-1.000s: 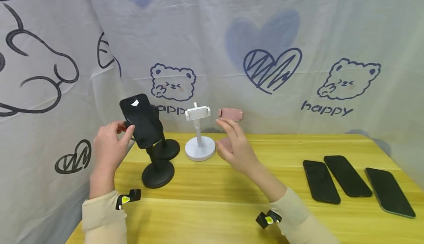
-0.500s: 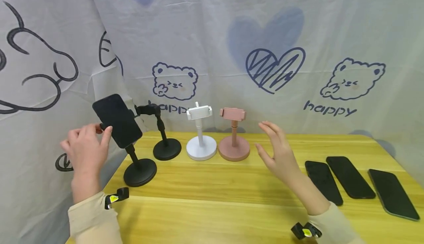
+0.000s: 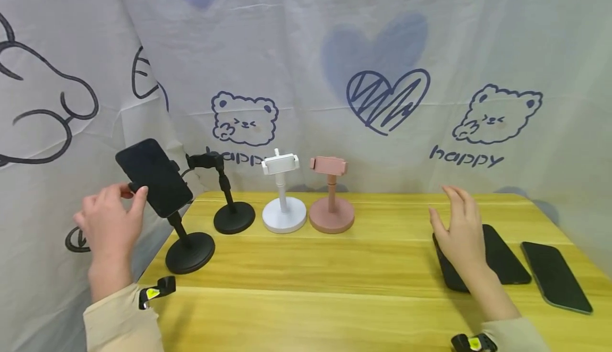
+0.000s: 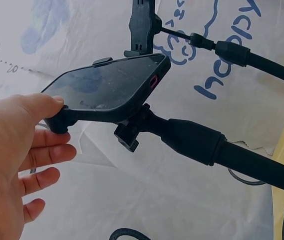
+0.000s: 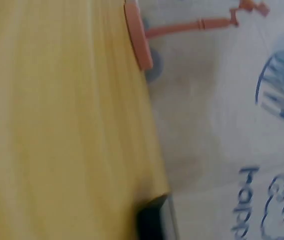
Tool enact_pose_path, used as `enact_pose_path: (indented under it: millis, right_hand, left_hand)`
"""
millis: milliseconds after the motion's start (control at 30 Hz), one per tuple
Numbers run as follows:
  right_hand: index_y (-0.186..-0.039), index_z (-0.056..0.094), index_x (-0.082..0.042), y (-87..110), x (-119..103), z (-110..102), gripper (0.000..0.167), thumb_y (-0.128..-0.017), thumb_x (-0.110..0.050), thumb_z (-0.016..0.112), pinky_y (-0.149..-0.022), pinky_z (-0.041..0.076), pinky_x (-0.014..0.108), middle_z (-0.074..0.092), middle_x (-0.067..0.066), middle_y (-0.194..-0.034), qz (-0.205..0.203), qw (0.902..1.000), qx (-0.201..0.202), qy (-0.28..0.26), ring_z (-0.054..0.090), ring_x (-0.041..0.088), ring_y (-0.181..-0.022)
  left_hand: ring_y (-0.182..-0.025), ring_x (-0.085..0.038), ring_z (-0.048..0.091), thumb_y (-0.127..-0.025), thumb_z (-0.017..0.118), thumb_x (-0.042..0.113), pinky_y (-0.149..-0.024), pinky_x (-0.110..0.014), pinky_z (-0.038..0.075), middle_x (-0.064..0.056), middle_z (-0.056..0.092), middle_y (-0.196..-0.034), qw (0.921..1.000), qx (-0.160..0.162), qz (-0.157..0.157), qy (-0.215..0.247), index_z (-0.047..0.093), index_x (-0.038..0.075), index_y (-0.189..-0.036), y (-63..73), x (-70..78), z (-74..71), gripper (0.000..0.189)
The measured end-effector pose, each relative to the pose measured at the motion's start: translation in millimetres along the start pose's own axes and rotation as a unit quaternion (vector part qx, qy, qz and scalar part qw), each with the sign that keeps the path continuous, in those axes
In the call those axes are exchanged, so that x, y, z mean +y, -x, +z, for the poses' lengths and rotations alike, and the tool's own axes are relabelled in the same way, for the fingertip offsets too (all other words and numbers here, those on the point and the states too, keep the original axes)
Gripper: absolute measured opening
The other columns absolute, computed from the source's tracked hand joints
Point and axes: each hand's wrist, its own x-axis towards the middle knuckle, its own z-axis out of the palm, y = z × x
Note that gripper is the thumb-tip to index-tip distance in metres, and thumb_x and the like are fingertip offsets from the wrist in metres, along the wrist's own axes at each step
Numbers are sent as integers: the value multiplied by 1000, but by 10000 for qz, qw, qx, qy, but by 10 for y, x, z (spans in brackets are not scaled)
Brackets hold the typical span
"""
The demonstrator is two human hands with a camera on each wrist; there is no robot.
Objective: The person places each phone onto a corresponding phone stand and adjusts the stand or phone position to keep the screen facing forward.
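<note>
A black smartphone (image 3: 154,178) sits tilted in the clamp of the front black phone stand (image 3: 190,252). My left hand (image 3: 111,223) pinches the clamp's outer arm (image 4: 62,120) at the phone's left edge, thumb on top and index finger below. The other fingers stay off the phone. On the right, my right hand (image 3: 461,233) hovers over a second smartphone (image 3: 449,272), holding nothing. Its fingers are spread and slightly bent, and it partly hides that phone. Beside this lie a third phone (image 3: 507,259) and another phone (image 3: 557,277), screens up.
A second black phone stand (image 3: 234,217), a white phone stand (image 3: 284,215) and a pink phone stand (image 3: 332,215) line the back of the wooden table (image 3: 306,309). A printed cloth (image 3: 306,49) hangs behind and along the left side.
The left hand has shifted the front black stand with its phone leftward, apart from the other black stand. My right hand has moved from the pink stand to above the phones.
</note>
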Motion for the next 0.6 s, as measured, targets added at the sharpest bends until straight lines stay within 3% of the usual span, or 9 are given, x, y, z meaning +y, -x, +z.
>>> enact_pose_path:
  millis: [133,233,433,600]
  right_hand:
    - [-137,45,1,99,138,2,54,-89,-15,66,-96,34,65,43,29,-135,703,9962,-262,452,42,50,-122]
    - [-141,41,-1,163,226,27,57,-93,-24,62,-95,32,69,39,29,-139,1276,9860,-739,776,38,52,-125]
    - [-149,30,-3,273,386,68,71,-95,-39,57,-94,30,70,31,34,-143,2062,9510,-1984,1174,30,57,-127]
    - [-149,27,1,319,472,56,81,-91,-45,60,-94,32,70,29,39,-142,2447,9196,-2808,1253,29,59,-125]
  left_hand:
    - [-118,-47,39,-99,48,40,-96,-64,21,-26,58,-120,9999,10,-100,17,57,-4,-121,15,14,-27,49]
    - [-120,-48,38,-99,48,41,-98,-65,20,-25,57,-123,9996,-94,-249,-24,56,-2,-126,29,33,-57,51]
    - [-124,-50,37,-98,47,42,-99,-67,20,-24,55,-127,9985,-241,-483,-122,52,1,-134,56,121,-145,55]
    - [-121,-50,39,-96,52,38,-98,-66,22,-24,57,-123,9994,210,-238,117,56,3,-130,101,265,-173,49]
